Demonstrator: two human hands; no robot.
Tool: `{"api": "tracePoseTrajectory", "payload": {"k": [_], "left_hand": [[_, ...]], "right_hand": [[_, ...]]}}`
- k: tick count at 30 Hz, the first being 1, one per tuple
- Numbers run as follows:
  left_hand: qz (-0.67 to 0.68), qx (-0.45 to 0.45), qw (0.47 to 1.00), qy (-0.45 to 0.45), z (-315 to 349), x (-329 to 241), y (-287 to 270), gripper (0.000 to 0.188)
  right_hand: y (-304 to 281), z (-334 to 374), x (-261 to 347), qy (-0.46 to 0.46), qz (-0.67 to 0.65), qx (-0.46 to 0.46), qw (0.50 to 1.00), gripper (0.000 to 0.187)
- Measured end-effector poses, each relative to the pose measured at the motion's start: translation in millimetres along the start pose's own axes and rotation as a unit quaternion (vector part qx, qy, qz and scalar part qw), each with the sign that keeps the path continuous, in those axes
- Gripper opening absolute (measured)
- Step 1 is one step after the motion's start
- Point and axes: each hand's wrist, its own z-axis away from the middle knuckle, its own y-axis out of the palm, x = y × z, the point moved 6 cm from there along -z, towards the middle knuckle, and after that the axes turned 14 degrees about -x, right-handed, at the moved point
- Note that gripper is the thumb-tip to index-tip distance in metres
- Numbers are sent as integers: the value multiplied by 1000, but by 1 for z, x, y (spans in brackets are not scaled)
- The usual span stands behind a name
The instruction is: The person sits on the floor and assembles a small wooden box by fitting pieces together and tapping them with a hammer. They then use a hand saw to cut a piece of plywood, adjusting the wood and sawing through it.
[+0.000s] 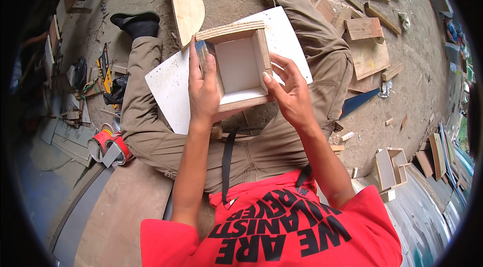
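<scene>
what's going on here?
A person sitting on the ground with legs spread is holding a wooden box with both hands. The left hand grips its left wall, and the right hand has its thumb at the right wall. The box's open side faces up, showing a white inside with nothing in it. A white board lies below it; wood scraps are scattered to the right, tape rolls sit to the left.

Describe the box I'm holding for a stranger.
Find the flat white panel mostly between brown-trousered legs. Over it, your left hand and right hand hold a square, open wooden box. Its blue-marked left wall distinguishes it from the pale wooden box at right.
</scene>
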Motion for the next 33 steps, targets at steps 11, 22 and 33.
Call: {"api": "tracePoseTrajectory", "payload": {"k": [11, 22, 33], "left_hand": [[-434, 193, 809, 347, 11, -35, 26, 157], [-483, 192, 778, 354, 14, -29, 36, 139], [-497, 199, 764, 362, 20, -27, 41, 137]], "right_hand": [[-1, -3, -10, -22, 1, -3, 1000, 42], [-9, -3, -12, -64, 19, -11, 998, 42], [-241, -16, -2, -196, -177, -428, 864, 17]]}}
